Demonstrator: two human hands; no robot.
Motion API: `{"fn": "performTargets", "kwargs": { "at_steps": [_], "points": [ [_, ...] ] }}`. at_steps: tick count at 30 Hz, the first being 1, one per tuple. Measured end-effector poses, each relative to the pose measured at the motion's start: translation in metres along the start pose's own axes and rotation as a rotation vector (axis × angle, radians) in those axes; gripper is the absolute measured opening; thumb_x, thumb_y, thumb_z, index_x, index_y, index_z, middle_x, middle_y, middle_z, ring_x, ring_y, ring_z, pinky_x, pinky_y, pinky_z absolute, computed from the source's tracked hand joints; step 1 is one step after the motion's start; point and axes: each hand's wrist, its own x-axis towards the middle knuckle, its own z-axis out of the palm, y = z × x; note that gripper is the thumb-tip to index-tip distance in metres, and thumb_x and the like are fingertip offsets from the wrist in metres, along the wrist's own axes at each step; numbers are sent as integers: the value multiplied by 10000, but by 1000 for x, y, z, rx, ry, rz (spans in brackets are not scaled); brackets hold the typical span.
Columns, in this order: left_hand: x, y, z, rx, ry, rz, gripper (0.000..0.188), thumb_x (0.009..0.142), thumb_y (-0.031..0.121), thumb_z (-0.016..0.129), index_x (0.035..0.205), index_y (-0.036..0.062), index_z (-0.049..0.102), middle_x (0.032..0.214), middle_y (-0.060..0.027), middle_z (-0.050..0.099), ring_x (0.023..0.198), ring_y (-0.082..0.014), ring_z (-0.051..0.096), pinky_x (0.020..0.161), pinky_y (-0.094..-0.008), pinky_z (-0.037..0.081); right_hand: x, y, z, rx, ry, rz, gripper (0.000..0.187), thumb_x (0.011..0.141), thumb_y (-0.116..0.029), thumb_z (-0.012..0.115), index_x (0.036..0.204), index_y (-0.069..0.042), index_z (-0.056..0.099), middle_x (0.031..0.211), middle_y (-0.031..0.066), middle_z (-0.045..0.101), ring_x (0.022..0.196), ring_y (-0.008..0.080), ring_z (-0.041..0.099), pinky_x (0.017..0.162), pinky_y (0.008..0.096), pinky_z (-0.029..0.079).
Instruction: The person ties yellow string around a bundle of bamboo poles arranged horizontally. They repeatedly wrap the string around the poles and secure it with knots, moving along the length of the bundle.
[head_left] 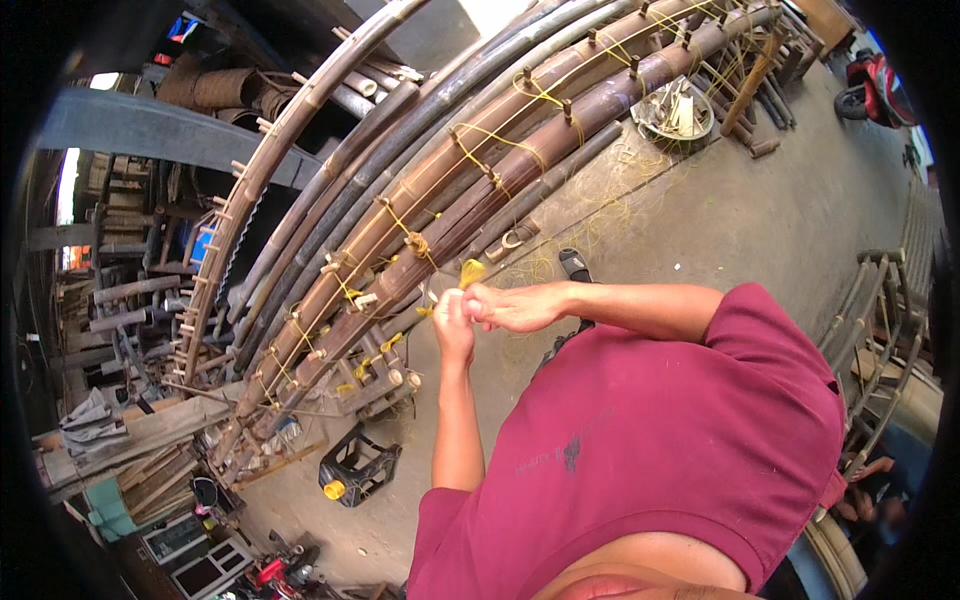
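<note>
My left hand [453, 322] is closed in a fist beside the dark bamboo pole [458, 232]. Pressed against it is my right hand [518, 307], its fingers closed too. A small bundle of yellow cord [472, 271] sticks up just above the two hands, and a thin strand runs from them toward the pole. What lies between the fingers is mostly hidden. Beyond the dark pole, a brown bamboo pole [407, 198] curves alongside it. Short wooden pegs stand along both poles, with yellow cord wound around the pegs and across from one pole to the other.
More long bamboo poles [345, 190] lie behind. A basin of bamboo pieces [672, 112] stands on the concrete floor [770, 200], near loose cord. A black jerrycan [360, 466] with a yellow cap sits at lower left. A bamboo rack [880, 340] and a red motorbike [880, 90] are at right.
</note>
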Motion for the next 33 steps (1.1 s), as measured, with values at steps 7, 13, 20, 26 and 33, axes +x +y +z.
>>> {"fn": "performTargets", "kwargs": {
  "at_steps": [7,13,20,26,33],
  "points": [
    [-17,-19,16,222,-291,-182,163,933,170,517,847,62,604,694,-18,557,591,-177,478,627,-297,420,6,3,-41,196,11,675,657,932,-710,282,1071,-92,459,718,37,473,617,112,430,544,263,364],
    [4,-44,37,991,-29,161,175,852,97,550,987,65,656,1009,-133,670,1141,-424,498,893,-481,425,7,32,-30,-594,185,285,461,930,-444,540,1150,-39,530,973,208,578,943,345,559,863,445,454],
    [58,-24,43,851,32,291,409,912,152,555,1246,-82,531,1192,-254,533,1125,-422,502,1001,-458,382,23,41,-129,-1091,831,-45,423,789,-309,728,1087,-78,535,958,165,535,950,349,534,787,438,459],
    [164,16,63,1114,171,611,439,905,168,549,1290,-35,492,1263,-242,514,1162,-388,493,1026,-514,341,34,56,-178,-1107,748,-39,223,820,-233,658,915,-51,570,907,175,555,886,380,560,747,469,470],
    [233,-5,62,1270,21,439,251,893,215,588,1120,108,601,984,-109,639,954,-300,585,880,-483,335,25,23,-176,-389,560,256,257,895,-242,558,935,1,631,801,202,646,765,336,647,695,412,490]
  ]
}}
